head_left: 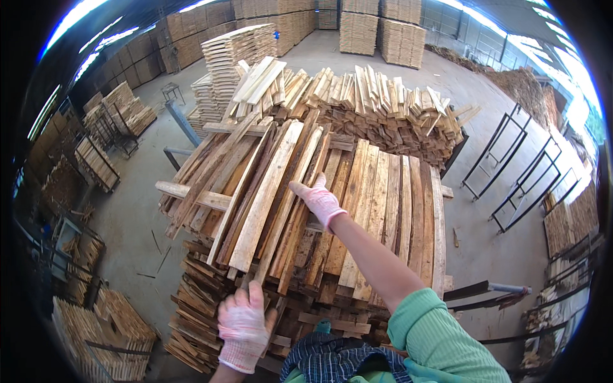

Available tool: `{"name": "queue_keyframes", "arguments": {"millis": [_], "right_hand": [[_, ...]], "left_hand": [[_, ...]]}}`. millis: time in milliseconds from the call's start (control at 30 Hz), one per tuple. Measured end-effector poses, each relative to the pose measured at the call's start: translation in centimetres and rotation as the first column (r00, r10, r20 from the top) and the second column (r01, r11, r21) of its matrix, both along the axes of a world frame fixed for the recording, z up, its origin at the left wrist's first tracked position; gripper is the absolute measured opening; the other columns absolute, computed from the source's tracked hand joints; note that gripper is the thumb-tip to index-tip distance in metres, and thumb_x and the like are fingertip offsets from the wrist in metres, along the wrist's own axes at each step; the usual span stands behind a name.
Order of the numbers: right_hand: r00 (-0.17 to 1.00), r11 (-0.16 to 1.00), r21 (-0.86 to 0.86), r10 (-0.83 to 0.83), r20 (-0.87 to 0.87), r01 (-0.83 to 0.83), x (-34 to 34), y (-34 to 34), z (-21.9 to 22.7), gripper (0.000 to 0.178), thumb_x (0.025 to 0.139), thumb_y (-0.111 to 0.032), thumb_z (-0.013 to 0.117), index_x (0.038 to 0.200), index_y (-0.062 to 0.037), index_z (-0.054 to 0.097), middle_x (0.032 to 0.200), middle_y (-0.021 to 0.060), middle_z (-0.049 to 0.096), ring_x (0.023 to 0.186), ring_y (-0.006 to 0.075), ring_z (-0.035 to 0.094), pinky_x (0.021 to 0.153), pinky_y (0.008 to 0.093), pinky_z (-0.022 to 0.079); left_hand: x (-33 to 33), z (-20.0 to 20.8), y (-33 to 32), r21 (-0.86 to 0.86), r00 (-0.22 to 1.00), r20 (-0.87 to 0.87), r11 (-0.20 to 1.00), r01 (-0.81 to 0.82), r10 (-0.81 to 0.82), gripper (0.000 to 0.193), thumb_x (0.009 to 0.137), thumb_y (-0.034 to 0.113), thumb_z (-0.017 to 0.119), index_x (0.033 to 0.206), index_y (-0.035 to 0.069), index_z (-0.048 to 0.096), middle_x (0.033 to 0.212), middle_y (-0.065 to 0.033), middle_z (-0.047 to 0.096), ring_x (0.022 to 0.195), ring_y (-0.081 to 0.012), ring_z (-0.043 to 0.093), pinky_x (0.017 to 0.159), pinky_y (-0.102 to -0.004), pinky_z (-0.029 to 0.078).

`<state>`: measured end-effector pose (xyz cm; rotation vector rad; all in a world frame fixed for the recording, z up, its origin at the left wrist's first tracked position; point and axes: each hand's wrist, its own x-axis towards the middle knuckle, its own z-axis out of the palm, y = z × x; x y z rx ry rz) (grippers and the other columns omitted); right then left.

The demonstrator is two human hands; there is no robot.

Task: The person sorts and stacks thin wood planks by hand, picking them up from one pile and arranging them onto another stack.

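Observation:
Pale and brown wooden boards lie side by side on top of a waist-high stack in front of me. My left hand [242, 325], in a white and pink knit glove, is closed at the near end of a narrow wooden board [295, 185], its fingertips on the board's end. Farther up, my right hand [318, 199] wears a similar glove and reaches across from the right. Its thumb and fingers straddle a brown board beside that one; the fingers' far side is partly hidden. A wide pale board [267, 195] lies just left of these.
Behind this stack stands a heap of shorter boards [389, 124]. Crosswise sticks [198, 195] poke out on the left. Black metal frames [501, 163] stand to the right. A metal bar [491, 288] juts out near my right elbow. Tall board stacks [357, 32] rise at the back.

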<state>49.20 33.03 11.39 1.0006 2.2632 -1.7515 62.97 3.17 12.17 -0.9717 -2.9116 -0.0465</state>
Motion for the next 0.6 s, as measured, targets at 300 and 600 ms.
{"name": "queue_keyframes", "arguments": {"millis": [300, 600], "right_hand": [[0.930, 0.836, -0.511, -0.325, -0.170, 0.198, 5.2, 4.6, -2.1, 0.103, 0.089, -0.008, 0.072, 0.162, -0.0090, -0.001, 0.085, 0.0095, 0.063, 0.057, 0.0158, 0.057, 0.047, 0.0299, 0.054], [0.822, 0.851, -0.520, -0.352, -0.449, 0.080, 21.7, 12.4, 0.7, 0.075, 0.089, -0.016, 0.073, 0.151, -0.0074, 0.031, 0.097, 0.0099, 0.063, 0.075, 0.0177, 0.065, 0.064, 0.0324, 0.058]], "left_hand": [[-1.6, -1.7, -0.7, 0.626, 0.622, 0.762, 0.449, -0.638, -0.179, 0.038, 0.105, 0.025, 0.054, 0.138, 0.006, 0.054, 0.084, -0.0128, 0.068, 0.057, -0.0201, 0.063, 0.054, -0.0326, 0.054], [0.5, -0.8, 2.0, 0.791, 0.715, 0.608, 0.189, -0.582, -0.346, 0.054, 0.102, 0.042, 0.052, 0.140, 0.004, 0.045, 0.076, -0.0087, 0.060, 0.051, -0.0165, 0.053, 0.046, -0.0290, 0.047]]}}
